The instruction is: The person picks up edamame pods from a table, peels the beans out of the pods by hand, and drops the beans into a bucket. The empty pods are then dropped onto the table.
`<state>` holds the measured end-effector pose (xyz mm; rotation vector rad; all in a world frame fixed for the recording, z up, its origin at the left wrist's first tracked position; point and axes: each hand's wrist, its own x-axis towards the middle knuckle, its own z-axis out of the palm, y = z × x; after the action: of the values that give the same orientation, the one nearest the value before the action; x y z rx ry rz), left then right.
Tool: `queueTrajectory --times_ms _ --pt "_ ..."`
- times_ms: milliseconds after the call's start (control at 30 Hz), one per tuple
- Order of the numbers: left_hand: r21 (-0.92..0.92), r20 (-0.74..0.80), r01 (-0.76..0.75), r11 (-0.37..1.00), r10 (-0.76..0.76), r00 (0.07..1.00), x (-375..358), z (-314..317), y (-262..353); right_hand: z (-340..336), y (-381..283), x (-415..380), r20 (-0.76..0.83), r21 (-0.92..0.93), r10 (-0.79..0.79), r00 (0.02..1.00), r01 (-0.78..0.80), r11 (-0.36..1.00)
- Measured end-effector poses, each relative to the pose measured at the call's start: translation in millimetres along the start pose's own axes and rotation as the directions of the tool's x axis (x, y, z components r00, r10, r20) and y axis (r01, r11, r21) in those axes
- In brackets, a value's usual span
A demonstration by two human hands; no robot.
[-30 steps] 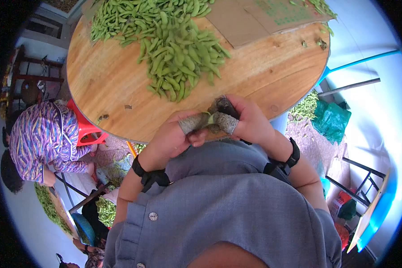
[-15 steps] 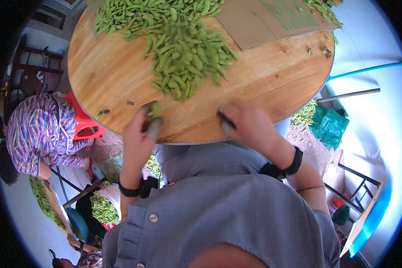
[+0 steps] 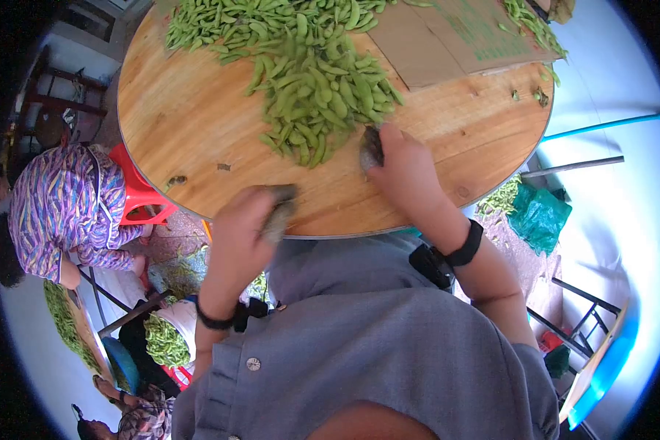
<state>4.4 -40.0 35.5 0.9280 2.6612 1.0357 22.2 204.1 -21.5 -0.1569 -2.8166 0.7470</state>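
Note:
A heap of green pods [image 3: 319, 92] lies on the round wooden table [image 3: 191, 139]. At the heap's lower right edge is my right hand [image 3: 407, 165], its fingers bent, with a dark and grey covering at the fingertips. Near the table's front edge, my left hand [image 3: 246, 224] is curled and slightly blurred, with a similar dark and grey covering on its fingers. Whether either hand holds a pod is hidden.
Flat cardboard [image 3: 447, 44] lies at the table's back right. A person in a patterned top [image 3: 66, 209] sits at the left by a red stool [image 3: 139, 194]. A white bucket of pods [image 3: 180, 330] stands lower left; a green bag [image 3: 539, 220] is right.
My right hand has moved up to the heap's edge. The left hand has shifted right and slightly down, and the green pod seen at its fingers is no longer visible.

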Motion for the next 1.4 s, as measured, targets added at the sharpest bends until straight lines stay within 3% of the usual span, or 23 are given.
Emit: queueTrajectory --times_ms 67,100,167,200,267,300,367,400,467,500,567,700,767,867,967,1100,1200,1267,1400 --pt "-0.150 0.106 -0.034 0.988 0.051 0.993 22.9 25.6 4.9 -7.1 3.7 -8.9 0.064 0.188 0.062 0.996 -0.073 0.979" --pt "-0.156 0.101 -0.033 0.987 0.049 0.994 31.4 38.4 6.5 -11.4 2.1 -14.1 0.068 0.181 0.058 0.996 -0.069 0.981" --pt "-0.240 0.161 0.049 0.969 -0.010 0.987 46.3 57.1 9.2 -21.5 -2.0 -24.4 0.157 0.397 0.136 0.978 -0.189 0.898" --pt "-0.244 0.159 0.049 0.968 -0.010 0.987 50.9 58.5 11.8 -23.5 -2.7 -30.5 0.158 0.393 0.136 0.978 -0.189 0.900" --pt "-0.524 0.414 0.362 0.771 -0.141 0.899 58.1 58.1 17.0 -24.9 -2.5 -38.4 0.063 0.538 0.036 0.997 -0.064 0.840" --pt "-0.520 0.418 0.363 0.773 -0.141 0.898 57.5 60.3 16.3 -24.4 0.2 -39.4 0.061 0.541 0.040 0.997 -0.067 0.839" --pt "-0.752 0.318 0.385 0.536 -0.217 0.923 52.1 66.5 13.8 -23.1 5.9 -42.4 0.081 0.616 -0.022 0.996 -0.033 0.787" --pt "-0.747 0.322 0.388 0.540 -0.217 0.921 49.9 67.3 14.3 -21.9 6.4 -41.4 0.079 0.620 -0.017 0.997 -0.036 0.784" --pt "-0.578 0.112 0.184 0.795 -0.146 0.983 45.6 68.7 15.5 -19.7 6.4 -35.8 0.188 0.671 0.105 0.977 -0.206 0.713" --pt "-0.575 0.113 0.185 0.797 -0.147 0.983 44.8 69.4 14.0 -22.7 4.2 -31.7 0.187 0.673 0.105 0.977 -0.206 0.710" --pt "-0.277 0.016 0.013 0.961 -0.009 1.000 42.7 69.7 9.5 -32.6 -2.7 -23.5 0.538 0.606 0.194 0.820 -0.536 0.587" --pt "-0.387 0.089 0.172 0.906 -0.149 0.985 38.6 60.3 14.7 -31.0 -1.2 -24.3 0.584 0.624 0.161 0.796 -0.567 0.537" --pt "-0.465 0.239 0.151 0.872 -0.041 0.970 37.7 59.7 3.6 -15.5 10.3 -31.3 0.308 0.765 -0.085 0.948 -0.193 0.615" --pt "-0.478 0.328 0.247 0.843 -0.090 0.940 44.0 54.5 9.5 -8.3 19.0 -34.8 0.224 0.712 -0.149 0.963 -0.057 0.700" --pt "-0.497 0.233 0.234 0.835 -0.131 0.964 43.9 59.0 13.3 -35.8 6.8 -37.9 0.363 0.645 -0.120 0.924 -0.156 0.748" --pt "-0.448 0.255 0.274 0.851 -0.172 0.952 42.0 63.6 14.0 -49.1 -2.8 -39.9 0.412 0.666 -0.105 0.905 -0.220 0.713" --pt "-0.408 0.200 0.179 0.895 -0.104 0.974 43.0 64.8 14.3 -45.4 0.9 -40.7 0.437 0.597 -0.094 0.895 -0.211 0.774" --pt "-0.079 0.030 -0.165 0.983 0.168 0.985 43.8 65.6 13.1 -25.9 9.0 -46.2 0.209 0.669 -0.159 0.965 -0.022 0.743" --pt "0.053 0.021 -0.197 0.979 0.196 0.980 42.4 71.5 9.4 -17.3 9.6 -44.2 0.231 0.636 -0.133 0.964 -0.046 0.771"
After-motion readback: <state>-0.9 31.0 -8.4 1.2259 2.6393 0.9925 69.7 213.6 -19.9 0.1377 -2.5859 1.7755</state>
